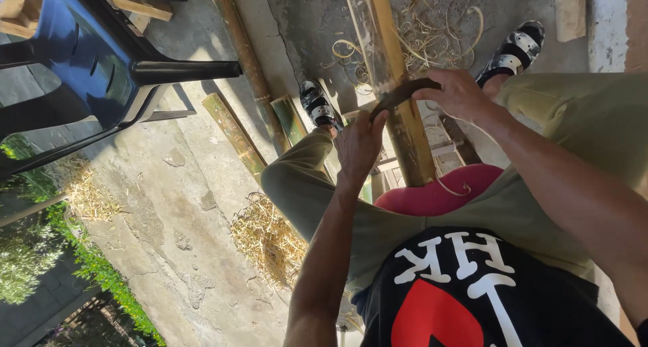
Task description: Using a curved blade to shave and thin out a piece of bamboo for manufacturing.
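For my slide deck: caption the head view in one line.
Seated person, both hands gripping a curved blade across a bamboo pole, shavings on the concrete.

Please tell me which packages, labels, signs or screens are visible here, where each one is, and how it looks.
No packages, signs or screens are visible.
Printed shirt: bottom right, worn by the person; black cloth with large white letters and a red shape.
Nothing else printed shows: the hands hold a dark curved blade against a bamboo pole.

Outdoor bamboo-working yard: cracked concrete floor [169, 205], bamboo poles [246, 57], curled bamboo shavings [432, 23], blue plastic chair [88, 63], hedge [74, 252] alongside.
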